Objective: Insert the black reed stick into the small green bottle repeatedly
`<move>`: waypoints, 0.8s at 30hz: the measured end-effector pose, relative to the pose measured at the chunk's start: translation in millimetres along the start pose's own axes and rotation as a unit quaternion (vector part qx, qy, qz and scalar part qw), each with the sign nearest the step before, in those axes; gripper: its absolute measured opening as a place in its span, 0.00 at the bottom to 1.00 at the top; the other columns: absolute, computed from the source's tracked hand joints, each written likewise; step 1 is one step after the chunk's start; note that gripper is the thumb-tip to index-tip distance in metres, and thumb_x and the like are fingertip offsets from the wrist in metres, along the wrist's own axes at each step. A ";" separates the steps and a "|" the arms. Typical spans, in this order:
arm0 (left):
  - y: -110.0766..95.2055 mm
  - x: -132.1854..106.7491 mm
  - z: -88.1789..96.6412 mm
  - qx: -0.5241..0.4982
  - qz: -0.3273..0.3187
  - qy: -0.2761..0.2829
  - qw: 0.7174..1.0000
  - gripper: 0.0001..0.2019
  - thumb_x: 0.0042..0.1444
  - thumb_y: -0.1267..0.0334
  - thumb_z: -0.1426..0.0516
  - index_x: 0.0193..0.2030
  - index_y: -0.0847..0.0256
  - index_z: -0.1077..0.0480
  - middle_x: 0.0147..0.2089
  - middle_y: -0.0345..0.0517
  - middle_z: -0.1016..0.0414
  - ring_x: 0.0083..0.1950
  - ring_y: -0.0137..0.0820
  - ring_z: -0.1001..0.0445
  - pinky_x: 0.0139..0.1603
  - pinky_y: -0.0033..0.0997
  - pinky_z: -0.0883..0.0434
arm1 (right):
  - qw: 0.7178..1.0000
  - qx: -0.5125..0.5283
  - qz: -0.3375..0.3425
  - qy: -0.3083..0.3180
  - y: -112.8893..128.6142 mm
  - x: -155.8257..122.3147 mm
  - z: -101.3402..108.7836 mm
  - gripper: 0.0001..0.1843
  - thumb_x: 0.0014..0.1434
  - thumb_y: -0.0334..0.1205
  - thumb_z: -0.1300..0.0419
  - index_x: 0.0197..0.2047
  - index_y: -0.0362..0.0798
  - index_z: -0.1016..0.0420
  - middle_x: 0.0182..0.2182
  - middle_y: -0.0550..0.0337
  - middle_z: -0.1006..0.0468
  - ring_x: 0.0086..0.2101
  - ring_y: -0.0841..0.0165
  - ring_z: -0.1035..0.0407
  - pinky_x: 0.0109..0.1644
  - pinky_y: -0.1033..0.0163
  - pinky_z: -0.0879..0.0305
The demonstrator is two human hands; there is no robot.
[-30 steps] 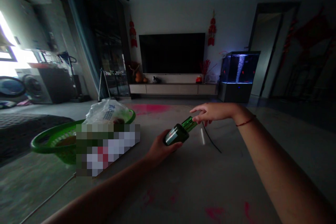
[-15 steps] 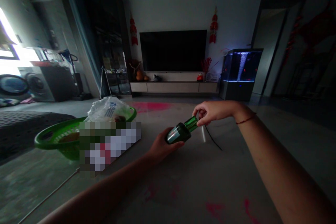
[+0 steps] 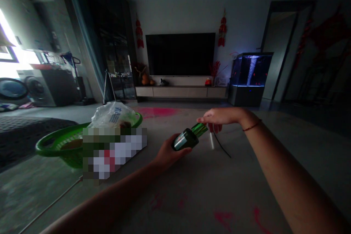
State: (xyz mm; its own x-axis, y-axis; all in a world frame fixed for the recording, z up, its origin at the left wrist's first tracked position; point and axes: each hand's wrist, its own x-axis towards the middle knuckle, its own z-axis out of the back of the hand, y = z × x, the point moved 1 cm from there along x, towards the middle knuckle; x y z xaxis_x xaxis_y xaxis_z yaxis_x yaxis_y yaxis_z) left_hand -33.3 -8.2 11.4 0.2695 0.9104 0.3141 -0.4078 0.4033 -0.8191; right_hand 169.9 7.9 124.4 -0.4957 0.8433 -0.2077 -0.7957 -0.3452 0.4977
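Note:
My left hand (image 3: 170,150) is wrapped round a dark green bottle (image 3: 185,139), which tilts up to the right above the table. At its upper end sits a shiny green cap (image 3: 199,129). My right hand (image 3: 218,117) bends over the cap from the right, with fingertips against its outer end and other fingers hanging just behind it. Part of the grip is hidden by the hand itself. Beneath the right hand, a thin dark cord or tube (image 3: 222,145) curves across the table, beside a short pale streak or stick (image 3: 212,141).
On the left, a green plastic basket (image 3: 45,150) holds a white plastic bag (image 3: 111,113). A blurred-out white and red item (image 3: 120,157) lies before it, with a pale cord (image 3: 52,204) trailing left. Pink stains (image 3: 225,217) mark the table (image 3: 197,186). Beyond stand a TV cabinet (image 3: 179,92) and an aquarium (image 3: 251,71).
My right hand has rolled over, its fingers shifting across the cap to the left while others drop lower. My left hand and the bottle stay almost in place.

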 end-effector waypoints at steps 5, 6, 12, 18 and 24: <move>-0.9 -0.3 0.0 0.001 0.004 0.001 1.000 0.27 0.39 0.52 0.40 0.46 0.64 0.37 0.37 0.46 0.27 0.37 0.33 0.29 0.35 0.29 0.32 | 0.999 0.002 0.051 0.005 -0.7 2.7 -0.7 0.25 0.51 0.56 0.48 0.37 0.40 0.32 0.29 0.52 0.27 0.26 0.70 0.32 0.29 0.66 0.36; -1.0 -0.3 -0.1 0.003 0.003 -0.001 1.000 0.27 0.39 0.52 0.41 0.46 0.64 0.36 0.37 0.46 0.27 0.37 0.33 0.29 0.35 0.29 0.32 | 0.998 0.003 0.066 0.000 -0.9 2.6 -0.4 0.24 0.50 0.55 0.47 0.38 0.40 0.33 0.31 0.52 0.27 0.27 0.70 0.32 0.30 0.66 0.36; -0.6 -0.6 -0.3 0.006 -0.007 -0.007 1.000 0.26 0.41 0.52 0.41 0.46 0.63 0.37 0.38 0.44 0.28 0.37 0.33 0.29 0.35 0.28 0.32 | 0.995 -0.018 0.094 -0.031 0.8 -1.0 1.3 0.33 0.45 0.49 0.40 0.51 0.42 0.41 0.38 0.51 0.28 0.31 0.69 0.32 0.32 0.66 0.35; -1.5 -0.8 -0.6 -0.007 0.000 0.004 1.000 0.27 0.40 0.52 0.40 0.46 0.64 0.37 0.38 0.46 0.28 0.37 0.33 0.29 0.35 0.27 0.32 | 0.999 0.002 0.050 -0.005 2.7 -1.3 0.0 0.26 0.52 0.54 0.48 0.45 0.41 0.37 0.33 0.51 0.28 0.27 0.71 0.32 0.29 0.67 0.35; -0.9 -0.9 -0.5 -0.011 0.001 0.003 1.000 0.27 0.40 0.52 0.40 0.46 0.64 0.37 0.36 0.44 0.28 0.36 0.32 0.30 0.34 0.27 0.33 | 0.998 0.020 0.064 -0.006 1.7 -1.3 -0.2 0.24 0.51 0.49 0.45 0.46 0.41 0.38 0.33 0.52 0.28 0.28 0.71 0.33 0.29 0.67 0.35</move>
State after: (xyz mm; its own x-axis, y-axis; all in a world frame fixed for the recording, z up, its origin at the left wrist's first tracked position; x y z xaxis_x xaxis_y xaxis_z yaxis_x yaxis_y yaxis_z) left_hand -32.8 -9.5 11.6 0.2734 0.9108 0.3093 -0.3890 0.3987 -0.8305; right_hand 169.1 6.1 125.3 -0.5876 0.7987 -0.1297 -0.7115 -0.4336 0.5529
